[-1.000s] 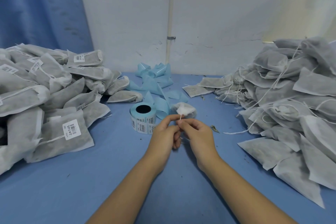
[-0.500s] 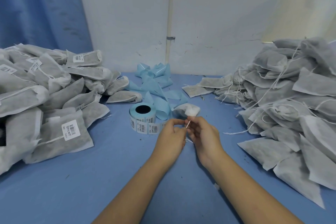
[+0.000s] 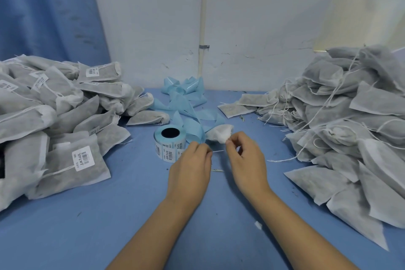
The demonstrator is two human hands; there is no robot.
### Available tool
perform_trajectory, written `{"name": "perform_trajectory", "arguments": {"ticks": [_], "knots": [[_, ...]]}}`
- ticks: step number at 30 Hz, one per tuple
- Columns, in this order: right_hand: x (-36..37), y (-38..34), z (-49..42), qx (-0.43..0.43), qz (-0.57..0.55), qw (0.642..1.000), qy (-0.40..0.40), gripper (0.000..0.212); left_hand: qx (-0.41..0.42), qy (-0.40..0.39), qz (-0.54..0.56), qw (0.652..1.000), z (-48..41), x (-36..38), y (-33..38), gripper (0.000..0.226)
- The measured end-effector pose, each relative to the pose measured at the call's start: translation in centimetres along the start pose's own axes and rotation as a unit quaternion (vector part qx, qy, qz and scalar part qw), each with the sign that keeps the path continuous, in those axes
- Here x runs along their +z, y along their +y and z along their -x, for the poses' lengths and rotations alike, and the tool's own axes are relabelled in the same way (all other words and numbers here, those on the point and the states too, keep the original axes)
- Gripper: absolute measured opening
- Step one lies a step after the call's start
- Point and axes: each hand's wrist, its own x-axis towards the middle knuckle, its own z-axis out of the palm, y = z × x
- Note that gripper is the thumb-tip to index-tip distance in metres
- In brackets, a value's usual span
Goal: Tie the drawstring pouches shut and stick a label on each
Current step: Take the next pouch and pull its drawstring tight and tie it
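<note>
A small white-grey drawstring pouch (image 3: pixel 219 133) is held up at the table's middle, its gathered mouth toward me. My right hand (image 3: pixel 245 158) pinches the pouch's neck and string between thumb and fingers. My left hand (image 3: pixel 190 166) pinches the thin white drawstring (image 3: pixel 218 151), which runs short and taut between the two hands. A roll of barcode labels (image 3: pixel 169 141) on light blue backing stands just left of the pouch, beyond my left hand.
A heap of labelled, tied pouches (image 3: pixel 57 120) fills the left of the blue table (image 3: pixel 92 221). A heap of unlabelled pouches with loose strings (image 3: pixel 355 129) fills the right. Spent blue backing tape (image 3: pixel 186 98) lies curled at the back by the white wall.
My hands have drawn apart sideways, stretching the drawstring between them. The pouch has shifted slightly right with my right hand.
</note>
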Motion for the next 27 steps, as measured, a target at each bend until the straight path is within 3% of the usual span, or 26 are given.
{"name": "perform_trajectory", "arguments": {"ticks": [6, 10, 14, 17, 22, 27], "knots": [[-0.1, -0.7, 0.6, -0.087, 0.170, 0.982, -0.015, 0.012, 0.083, 0.062, 0.069, 0.992, 0.2, 0.3, 0.5, 0.017], [-0.2, -0.8, 1.1, -0.133, 0.173, 0.976, -0.007, 0.030, 0.071, 0.018, 0.260, 0.963, 0.0, 0.6, 0.7, 0.018], [0.0, -0.9, 1.4, -0.158, 0.160, 0.974, -0.012, 0.047, 0.046, 0.018, 0.359, 0.932, -0.1, 0.1, 1.1, 0.035], [0.4, -0.9, 1.5, -0.167, 0.157, 0.973, -0.021, 0.055, 0.010, 0.034, 0.425, 0.904, -0.4, 0.0, 1.4, 0.028], [0.5, -0.8, 1.6, -0.178, 0.152, 0.972, 0.001, 0.065, 0.011, 0.058, 0.422, 0.905, -0.7, 0.0, 1.4, 0.023], [0.4, -0.7, 1.3, -0.198, 0.063, 0.976, 0.073, 0.042, 0.042, 0.037, 0.374, 0.926, -0.5, 0.2, 1.5, 0.017]]}}
